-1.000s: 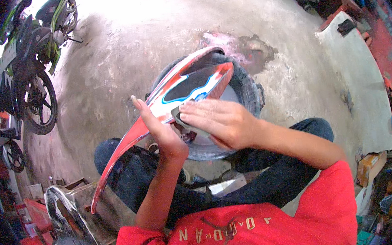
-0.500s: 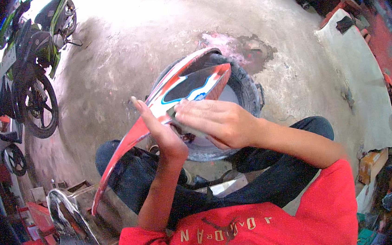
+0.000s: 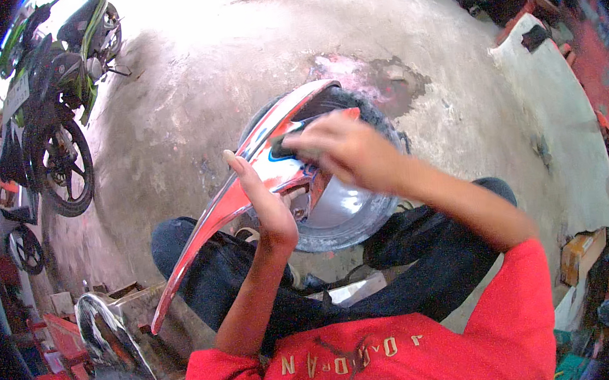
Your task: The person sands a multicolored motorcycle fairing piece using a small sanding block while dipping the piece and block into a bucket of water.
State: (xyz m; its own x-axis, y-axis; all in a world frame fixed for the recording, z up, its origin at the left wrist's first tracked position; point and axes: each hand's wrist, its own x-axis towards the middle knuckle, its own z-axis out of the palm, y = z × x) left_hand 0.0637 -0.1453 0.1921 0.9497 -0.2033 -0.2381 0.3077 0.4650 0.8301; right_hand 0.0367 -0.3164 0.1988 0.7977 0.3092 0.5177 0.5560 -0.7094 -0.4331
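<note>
A long, curved motorcycle fairing panel [image 3: 192, 252], red and white with blue and dark patches, slants over a dark round basin [image 3: 334, 240] of greyish water between my legs. My left hand [image 3: 269, 211] grips its near edge, thumb up along the side and the other fingers hidden beneath. My right hand [image 3: 355, 153], slightly blurred, presses a small dark pad [image 3: 280, 147] to the panel's upper face; I cannot make out the pad's exact kind. The panel's narrow red tail reaches down to the left past my knee.
Motorcycles [image 3: 60, 132] stand at the left. A worn plastic chair [image 3: 120, 358] is at the lower left. To the right lie a large pale sheet [image 3: 561, 138] and a cardboard box [image 3: 582, 254]. Beyond the basin, the concrete floor has a wet patch [image 3: 400, 84].
My right hand has moved up and forward along the panel with the pad. The panel has tilted and shifted slightly right, showing more of the basin's water.
</note>
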